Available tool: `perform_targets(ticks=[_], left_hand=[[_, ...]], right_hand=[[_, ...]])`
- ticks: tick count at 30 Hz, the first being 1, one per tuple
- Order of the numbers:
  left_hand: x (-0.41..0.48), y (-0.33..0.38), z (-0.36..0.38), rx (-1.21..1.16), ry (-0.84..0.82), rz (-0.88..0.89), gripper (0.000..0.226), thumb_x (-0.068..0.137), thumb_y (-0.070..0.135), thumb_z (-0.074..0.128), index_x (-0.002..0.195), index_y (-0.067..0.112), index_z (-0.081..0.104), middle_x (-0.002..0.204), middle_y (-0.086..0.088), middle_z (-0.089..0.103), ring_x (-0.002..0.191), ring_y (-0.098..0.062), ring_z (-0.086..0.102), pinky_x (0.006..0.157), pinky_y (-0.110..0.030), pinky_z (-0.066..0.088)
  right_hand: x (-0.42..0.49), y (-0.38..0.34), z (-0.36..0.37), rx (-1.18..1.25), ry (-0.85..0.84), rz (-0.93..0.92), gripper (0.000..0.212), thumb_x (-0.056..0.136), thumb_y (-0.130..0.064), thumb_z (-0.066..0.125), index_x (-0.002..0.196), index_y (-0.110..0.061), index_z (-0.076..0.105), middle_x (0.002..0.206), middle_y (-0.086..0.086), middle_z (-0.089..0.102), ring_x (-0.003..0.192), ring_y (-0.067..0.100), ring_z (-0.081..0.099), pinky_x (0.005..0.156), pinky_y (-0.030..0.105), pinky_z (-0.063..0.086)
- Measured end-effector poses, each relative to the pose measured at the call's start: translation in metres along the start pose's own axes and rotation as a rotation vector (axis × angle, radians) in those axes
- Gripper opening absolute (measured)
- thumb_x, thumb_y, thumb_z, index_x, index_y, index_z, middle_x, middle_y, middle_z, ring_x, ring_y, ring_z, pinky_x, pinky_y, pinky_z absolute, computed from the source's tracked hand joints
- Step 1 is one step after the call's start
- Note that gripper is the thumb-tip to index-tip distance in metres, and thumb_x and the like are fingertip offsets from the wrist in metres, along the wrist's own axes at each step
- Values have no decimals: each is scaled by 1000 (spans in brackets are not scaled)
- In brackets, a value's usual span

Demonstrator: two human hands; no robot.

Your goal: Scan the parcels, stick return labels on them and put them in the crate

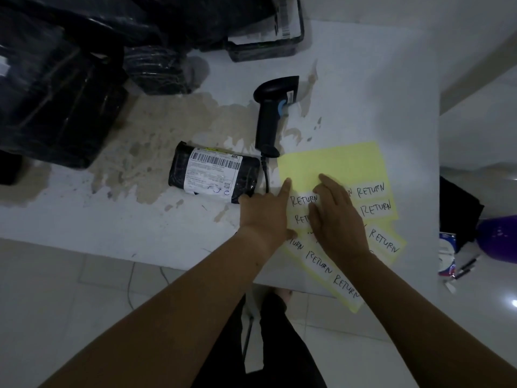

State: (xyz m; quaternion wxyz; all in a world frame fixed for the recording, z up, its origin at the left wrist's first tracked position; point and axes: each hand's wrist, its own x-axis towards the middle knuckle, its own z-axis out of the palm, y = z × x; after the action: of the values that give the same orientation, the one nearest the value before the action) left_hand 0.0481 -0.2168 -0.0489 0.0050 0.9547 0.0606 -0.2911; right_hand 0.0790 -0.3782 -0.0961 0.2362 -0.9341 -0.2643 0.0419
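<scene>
A small black parcel (215, 173) with a white barcode label lies on the white table (363, 79). A black handheld scanner (272, 113) lies just beyond it. To the right is a yellow sheet (333, 163) carrying white RETURN labels (370, 190), over a second such sheet (330, 271). My left hand (265, 212) presses flat on the sheet's left edge, index finger straight. My right hand (335, 219) rests on the labels, its index finger pointing forward and its thumb at a RETURN label; whether it pinches the label I cannot tell.
Several black wrapped parcels (61, 88) are piled at the far left. A black crate (265, 46) holding labelled parcels stands at the back. The table's near edge runs just before my wrists. A purple object (498, 239) and a marker (465, 268) lie off to the right.
</scene>
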Motion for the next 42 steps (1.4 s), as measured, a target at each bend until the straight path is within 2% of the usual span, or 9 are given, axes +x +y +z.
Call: perform_targets(ticks=[8,13,18,24,27,30,32,37,42], left_hand=[[1,-2,3,-8,34,13,117,82,72,64,161,24,-8,127,-8,60,119,-29,55,90,-42,43],[2,-2,5,6,44,15,118,81,73,64,161,24,-9,128,-9,60,114,-29,59,90,-41,44],[3,-1,4,6,45,10,118,82,71,65,161,24,-9,128,-8,60,114,-29,59,89,-40,43],[3,-1,5,-15,42,1,118,81,71,66,161,25,-8,127,-8,61,113,-29,60,90,-41,43],[2,0,4,-3,42,5,118,81,71,65,161,25,-8,122,-7,62,109,-28,61,85,-39,42],[2,0,3,2,45,8,117,82,72,64,161,24,-8,121,-7,62,110,-27,60,89,-41,44],[1,0,3,6,36,10,117,82,72,64,161,25,-8,120,-7,62,108,-27,61,88,-41,44],[1,0,0,25,31,15,117,82,73,63,161,25,-10,123,-7,61,108,-27,61,89,-40,45],[1,0,2,-1,40,10,118,81,72,65,161,26,-9,122,-7,62,108,-25,62,88,-39,46]], right_hand=[[3,-9,7,-96,-26,65,28,97,-12,47,120,2,51,146,19,42,135,34,41,99,47,50],[5,-17,4,-132,-63,114,28,92,-11,46,115,4,52,143,22,42,129,36,43,89,44,54],[3,-14,-1,-54,-39,119,30,97,-15,50,125,-3,50,150,12,40,134,27,42,81,36,54],[3,-18,0,-33,-11,123,19,95,-10,49,113,-6,52,148,11,41,132,28,42,77,34,52],[9,-19,0,-73,28,140,14,96,-10,50,108,-4,55,139,15,50,122,30,50,77,37,54],[16,-13,-1,-86,61,116,11,94,-7,57,102,-1,60,129,16,59,111,33,58,79,41,55],[20,-9,-3,-102,58,103,11,89,-4,63,100,-3,63,123,14,62,106,32,60,79,42,54],[28,-6,-7,-181,8,97,4,90,-8,62,91,-6,65,122,10,61,106,31,58,80,42,48],[26,-13,-7,-256,-85,110,23,79,6,60,100,-4,60,130,15,55,108,33,56,76,40,47]])
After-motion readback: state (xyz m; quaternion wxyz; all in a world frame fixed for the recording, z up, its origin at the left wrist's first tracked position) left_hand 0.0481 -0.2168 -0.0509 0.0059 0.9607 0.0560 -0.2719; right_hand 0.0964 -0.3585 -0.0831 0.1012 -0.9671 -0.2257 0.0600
